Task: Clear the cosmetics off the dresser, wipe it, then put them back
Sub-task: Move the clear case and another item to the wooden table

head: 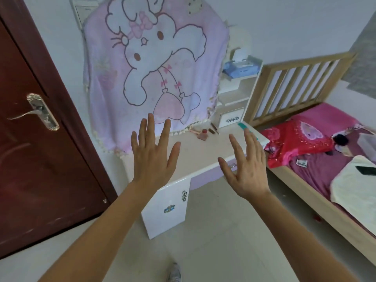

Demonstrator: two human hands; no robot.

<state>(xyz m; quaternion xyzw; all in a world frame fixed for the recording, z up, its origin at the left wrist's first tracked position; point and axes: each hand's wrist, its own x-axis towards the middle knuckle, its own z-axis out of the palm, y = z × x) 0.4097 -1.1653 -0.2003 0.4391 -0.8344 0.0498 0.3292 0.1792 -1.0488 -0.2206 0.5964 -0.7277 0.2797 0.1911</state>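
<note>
A white dresser (195, 157) stands against the wall ahead. At its back lie a few cosmetics: a pink bottle with a red cap (203, 134), a slim pink tube (195, 130) and two dark pencil-like sticks (214, 128). A teal cloth (247, 129) lies along the dresser's right edge. My left hand (152, 153) is raised in front of the dresser's left part, fingers spread, holding nothing. My right hand (247, 167) is raised over the front right edge, also spread and empty. Both hands are nearer to me than the cosmetics.
A pink cartoon blanket (154, 64) hangs over the mirror behind the dresser. Small shelves with a blue wipes pack (240, 69) rise at the right. A dark red door (36, 149) is left; a bed with wooden rail (305, 155) is right.
</note>
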